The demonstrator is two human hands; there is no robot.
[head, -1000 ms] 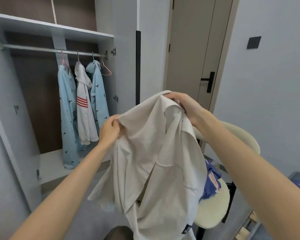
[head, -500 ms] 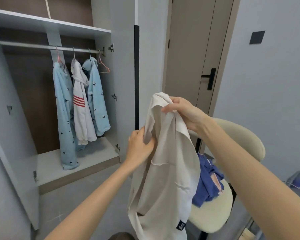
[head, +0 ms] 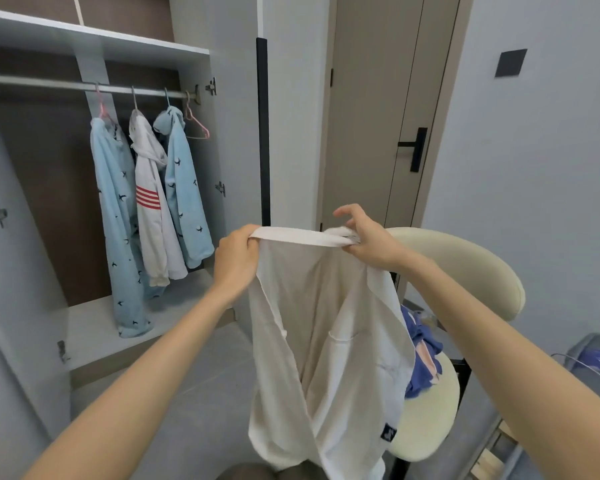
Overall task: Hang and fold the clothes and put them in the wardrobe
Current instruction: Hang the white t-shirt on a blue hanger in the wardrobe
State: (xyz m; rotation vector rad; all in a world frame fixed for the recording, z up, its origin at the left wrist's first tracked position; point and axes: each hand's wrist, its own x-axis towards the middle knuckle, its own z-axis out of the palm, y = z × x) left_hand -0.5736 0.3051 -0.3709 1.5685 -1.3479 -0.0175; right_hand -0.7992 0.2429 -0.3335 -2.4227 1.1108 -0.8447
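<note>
From the head camera, both bare arms reach forward and hold a white garment [head: 326, 341] up in the air between them. The left hand [head: 238, 258] has its fingers curled round one end of the garment's flat top band [head: 302, 236]. The right hand [head: 368, 242] pinches the other end, bunched between thumb and lower fingers, while its forefinger is lifted off the cloth. The band runs taut and nearly level from one hand to the other. The rest of the cloth hangs loose below both hands, with a small dark label [head: 388, 434] low on the side under the right hand.

Beyond the left hand and further left, the wardrobe [head: 94, 39] stands open. Three garments hang from its rail [head: 49, 83]: a light blue patterned top [head: 118, 220], a white hooded top [head: 149, 202] with red stripes, and a second blue top [head: 184, 188]. A bare pink hanger [head: 196, 128] hangs at the rail's end nearest the hands.

Just beyond and below the right hand is a cream chair [head: 465, 265], with a blue garment [head: 420, 362] crumpled on its seat. Above the right hand, farther off, is a closed door [head: 371, 116] with a black handle [head: 414, 147].
</note>
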